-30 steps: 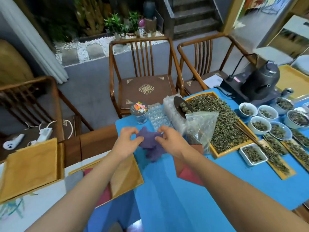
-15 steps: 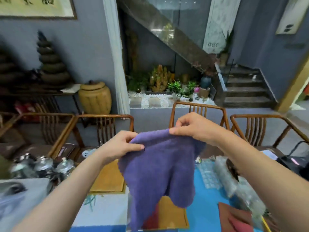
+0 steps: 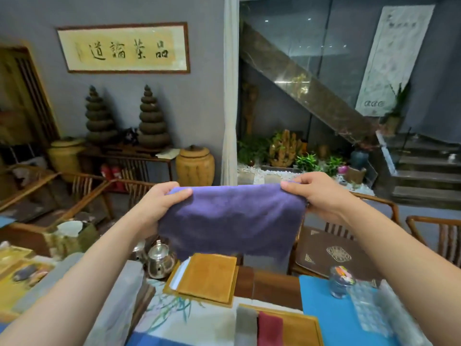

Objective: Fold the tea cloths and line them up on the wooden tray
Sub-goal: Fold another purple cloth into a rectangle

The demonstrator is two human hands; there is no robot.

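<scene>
Nearest the viewer, at the bottom edge of the view, a wooden tray (image 3: 299, 329) is seen lying on the worktop (image 3: 331, 320). On the tray a grey cloth (image 3: 245, 328) and a red cloth (image 3: 270, 330) are laid side by side, touching, both apparently folded into narrow strips; an ochre surface just right of the red cloth may be a third cloth or bare tray, which cannot be told. Two cloths are therefore judged to be already lined up.

Just beyond the tray, a stack of ochre mats (image 3: 208, 279) is set on the worktop, with a metal teapot (image 3: 159, 258) to the left of it. To the right of the tray, on the blue covering, a small glass jar (image 3: 340, 280) and clear plastic packaging (image 3: 369, 308) are found.

Above and beyond the tray, a purple cloth (image 3: 232, 218) is held up in the air, clear of the worktop. Its top edge is stretched level between the two hands. The left hand (image 3: 159, 206) is closed on the upper left corner, thumb pressed over the front; the right hand (image 3: 316, 196) is pinching the upper right corner in the same way. The cloth hangs down in front of the mats; whether it is single or already doubled cannot be told.

This cloth is judged to be at the start of its folding: it has yet to be brought down, folded to strip width and set on the tray beside the red cloth. Whether further cloths remain is not shown.

Beyond the cloth, wooden chairs (image 3: 349, 236) are seen.
</scene>
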